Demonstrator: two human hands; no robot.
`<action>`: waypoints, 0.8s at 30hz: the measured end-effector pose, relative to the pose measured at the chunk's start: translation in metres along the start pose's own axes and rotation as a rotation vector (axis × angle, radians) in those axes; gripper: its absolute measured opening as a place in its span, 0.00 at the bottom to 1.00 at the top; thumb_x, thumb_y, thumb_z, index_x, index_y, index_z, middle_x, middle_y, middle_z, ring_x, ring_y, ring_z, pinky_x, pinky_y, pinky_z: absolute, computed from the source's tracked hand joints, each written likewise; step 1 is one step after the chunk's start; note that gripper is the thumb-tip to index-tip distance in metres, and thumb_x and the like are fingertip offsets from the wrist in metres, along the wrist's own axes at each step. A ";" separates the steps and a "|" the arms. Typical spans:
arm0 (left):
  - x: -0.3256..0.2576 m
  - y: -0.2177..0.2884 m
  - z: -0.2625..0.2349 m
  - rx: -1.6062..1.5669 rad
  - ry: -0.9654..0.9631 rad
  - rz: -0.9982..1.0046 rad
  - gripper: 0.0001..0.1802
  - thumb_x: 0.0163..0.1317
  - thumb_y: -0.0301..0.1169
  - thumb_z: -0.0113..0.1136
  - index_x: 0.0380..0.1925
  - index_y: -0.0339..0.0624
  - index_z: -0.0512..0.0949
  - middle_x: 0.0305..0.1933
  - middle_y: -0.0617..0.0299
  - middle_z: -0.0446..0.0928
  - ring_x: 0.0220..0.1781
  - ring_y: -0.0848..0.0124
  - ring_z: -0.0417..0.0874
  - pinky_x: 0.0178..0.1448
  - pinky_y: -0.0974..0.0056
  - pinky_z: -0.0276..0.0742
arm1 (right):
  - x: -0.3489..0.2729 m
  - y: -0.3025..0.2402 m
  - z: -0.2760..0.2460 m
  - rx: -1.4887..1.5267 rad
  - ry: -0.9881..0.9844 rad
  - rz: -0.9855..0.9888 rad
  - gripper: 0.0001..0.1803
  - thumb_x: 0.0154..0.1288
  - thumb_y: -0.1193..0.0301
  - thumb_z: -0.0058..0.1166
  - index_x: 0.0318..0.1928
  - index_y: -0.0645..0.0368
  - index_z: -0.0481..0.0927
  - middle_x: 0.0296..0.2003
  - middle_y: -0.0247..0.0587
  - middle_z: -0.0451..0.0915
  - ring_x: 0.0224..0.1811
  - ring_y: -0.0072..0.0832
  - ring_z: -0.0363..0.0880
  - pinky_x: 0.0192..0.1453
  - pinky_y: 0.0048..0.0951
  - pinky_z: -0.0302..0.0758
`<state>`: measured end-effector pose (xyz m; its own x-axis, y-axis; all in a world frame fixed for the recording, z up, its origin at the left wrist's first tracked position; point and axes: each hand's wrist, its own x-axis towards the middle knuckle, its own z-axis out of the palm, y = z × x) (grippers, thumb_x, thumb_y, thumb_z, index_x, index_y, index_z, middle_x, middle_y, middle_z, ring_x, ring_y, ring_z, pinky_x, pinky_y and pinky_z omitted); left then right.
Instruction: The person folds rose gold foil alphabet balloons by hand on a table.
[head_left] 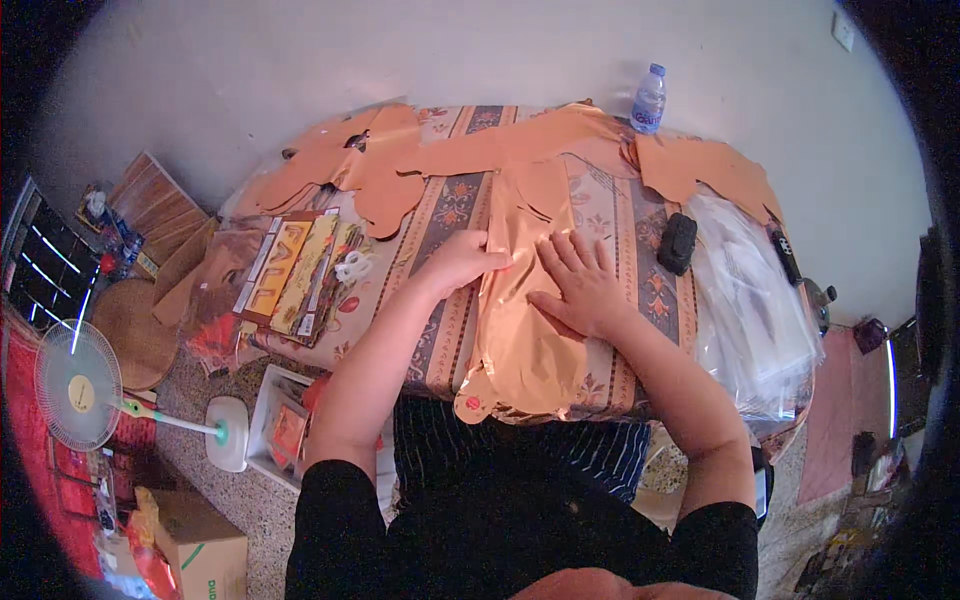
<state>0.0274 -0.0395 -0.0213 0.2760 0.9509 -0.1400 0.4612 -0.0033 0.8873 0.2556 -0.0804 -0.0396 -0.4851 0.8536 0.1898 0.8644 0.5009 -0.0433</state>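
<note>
A shiny copper-coloured foil balloon (525, 350) lies flat and uninflated down the middle of the table, its lower end reaching the near edge. A small round tab with a red mark sits at its lower left. My left hand (467, 265) pinches the balloon's left edge with thumb and fingers. Spread flat on the foil's right side is my right hand (583, 288), palm down. Just beyond both hands, another flat copper-coloured foil piece (520, 145) stretches across the table. More such foil shapes lie at the back left (375, 135) and back right (710, 165).
A patterned cloth (450, 215) covers the table. Printed packets (285, 270) and a white ribbon roll (353, 266) lie left; a black object (679, 243) and clear plastic bags (750, 300) lie right. A water bottle (649, 100) stands behind. A fan (80, 385) stands on the floor.
</note>
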 end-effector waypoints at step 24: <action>-0.003 0.010 0.003 0.027 0.006 -0.017 0.17 0.54 0.36 0.65 0.36 0.31 0.81 0.28 0.62 0.81 0.28 0.75 0.79 0.32 0.67 0.74 | -0.005 0.005 0.003 0.013 0.031 0.012 0.42 0.66 0.41 0.38 0.71 0.56 0.54 0.71 0.49 0.53 0.75 0.47 0.45 0.75 0.53 0.40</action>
<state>0.0341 -0.0431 -0.0132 0.2628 0.9528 -0.1521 0.4886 0.0045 0.8725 0.2613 -0.0816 -0.0441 -0.4698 0.8550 0.2198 0.8685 0.4923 -0.0584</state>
